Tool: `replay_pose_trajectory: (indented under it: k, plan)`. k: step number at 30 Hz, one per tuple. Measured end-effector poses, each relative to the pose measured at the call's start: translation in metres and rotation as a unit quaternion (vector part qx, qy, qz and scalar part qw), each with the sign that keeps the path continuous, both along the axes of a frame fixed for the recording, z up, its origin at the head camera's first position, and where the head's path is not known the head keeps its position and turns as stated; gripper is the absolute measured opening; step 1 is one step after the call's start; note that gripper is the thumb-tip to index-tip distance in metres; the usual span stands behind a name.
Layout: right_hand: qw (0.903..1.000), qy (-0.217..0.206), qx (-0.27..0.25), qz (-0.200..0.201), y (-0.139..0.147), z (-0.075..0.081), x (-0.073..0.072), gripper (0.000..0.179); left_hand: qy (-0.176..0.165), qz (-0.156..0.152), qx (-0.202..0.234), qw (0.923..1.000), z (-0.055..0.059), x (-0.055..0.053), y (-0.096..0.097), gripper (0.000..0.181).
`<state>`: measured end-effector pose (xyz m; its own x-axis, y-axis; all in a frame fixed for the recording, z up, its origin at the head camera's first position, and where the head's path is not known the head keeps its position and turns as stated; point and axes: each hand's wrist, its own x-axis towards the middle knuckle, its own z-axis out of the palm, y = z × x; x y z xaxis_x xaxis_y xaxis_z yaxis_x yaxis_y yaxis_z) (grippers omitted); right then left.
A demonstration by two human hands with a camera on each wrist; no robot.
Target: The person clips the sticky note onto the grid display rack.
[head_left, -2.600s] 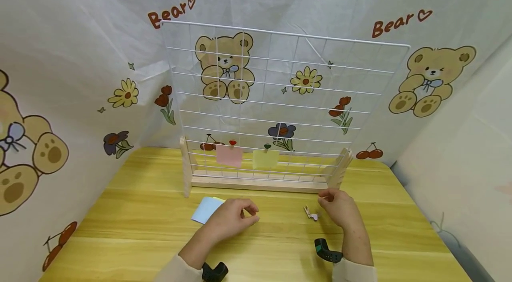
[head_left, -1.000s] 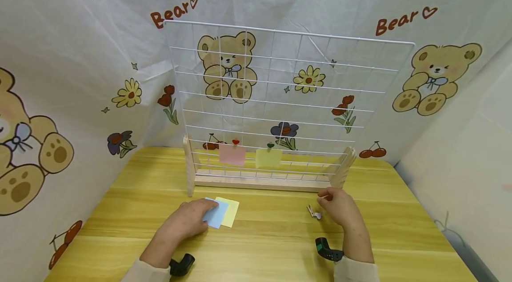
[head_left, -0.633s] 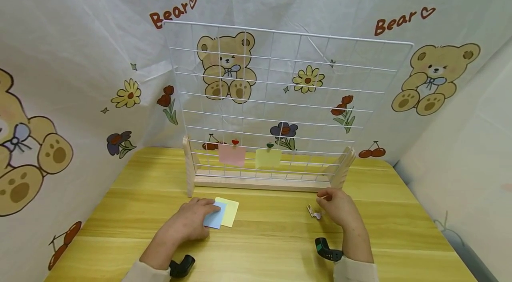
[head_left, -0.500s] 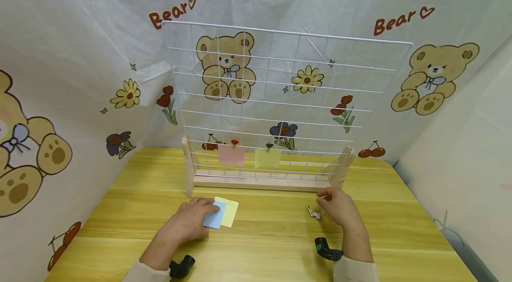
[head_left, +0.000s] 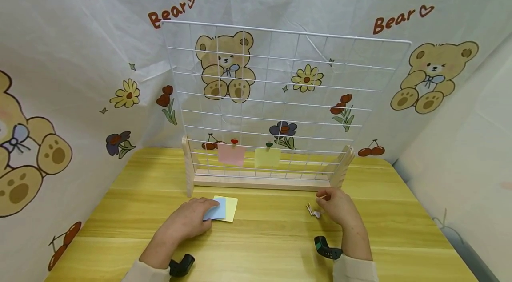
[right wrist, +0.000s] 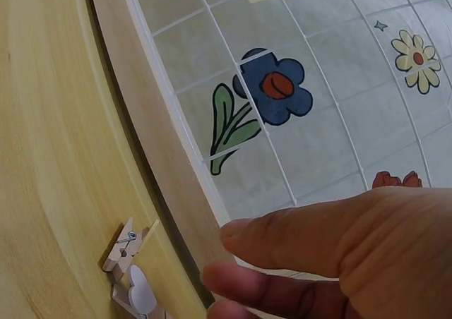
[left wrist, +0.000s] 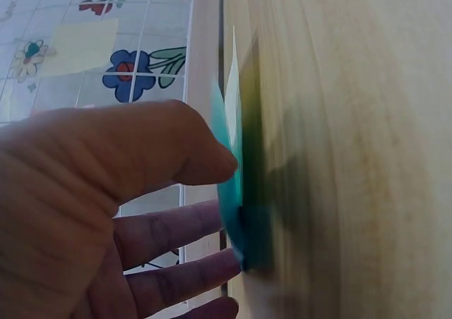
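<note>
My left hand (head_left: 192,217) pinches a pale blue paper note (head_left: 217,210) that overlaps a pale yellow one (head_left: 231,209) on the table. In the left wrist view, my thumb is against the blue note (left wrist: 227,185), the fingers reach its lower edge, and both sheets appear edge-on above their shadow. My right hand (head_left: 338,205) hovers loosely curled near the rack's right foot, holding nothing. Just left of it lie small wooden clothespins (head_left: 312,212); the right wrist view shows a white heart (right wrist: 141,292) on one.
A white wire grid rack (head_left: 280,95) stands behind on a wooden base (head_left: 260,183). Clipped to it are a pink note (head_left: 231,155) with a red heart clip and a yellow note (head_left: 267,157) with a green one. A bear-print cloth (head_left: 352,15) hangs behind.
My left hand came back left from mid-table to the loose notes. Since half a second ago, the notes have turned slightly, their near edge shifting away. My right hand stays put.
</note>
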<state>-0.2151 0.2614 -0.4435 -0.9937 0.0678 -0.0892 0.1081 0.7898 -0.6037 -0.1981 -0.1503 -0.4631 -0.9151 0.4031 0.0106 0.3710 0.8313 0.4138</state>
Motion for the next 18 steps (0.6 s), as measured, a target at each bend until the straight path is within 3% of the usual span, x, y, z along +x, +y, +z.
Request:
replay_pose_trajectory:
  k: [7,13,18]
  plan:
    - [0.9996,-0.020,0.012,0.017,0.001,-0.006,-0.002,0.016,0.009,-0.005,0.005,0.9999,-0.001,-0.001,0.001,0.035]
    - [0.9996,-0.011,0.021,0.013,-0.003,-0.010,-0.003,0.016,0.005,-0.005,0.013,0.9999,-0.001,-0.001,0.000,0.027]
    - [0.9997,0.000,0.021,0.010,-0.007,-0.014,-0.003,0.016,0.023,-0.006,0.008,0.9997,-0.001,-0.002,0.000,0.024]
